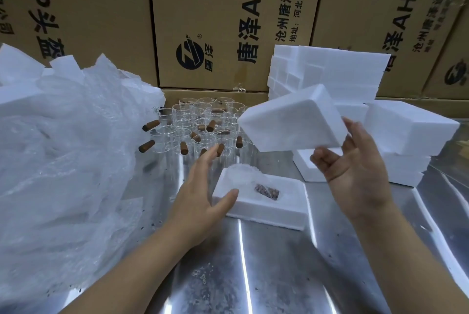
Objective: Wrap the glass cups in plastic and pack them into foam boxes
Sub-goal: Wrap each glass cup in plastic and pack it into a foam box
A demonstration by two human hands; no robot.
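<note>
We hold the foam lid (291,123) tilted in our right hand (355,161) to cap the foam box (266,214); our left hand (203,191), open, likely braces its edge.

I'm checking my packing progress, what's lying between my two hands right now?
The head view shows the open foam box between the left hand and the right hand, a plastic-wrapped cup inside it. The right hand holds a foam lid.
</note>
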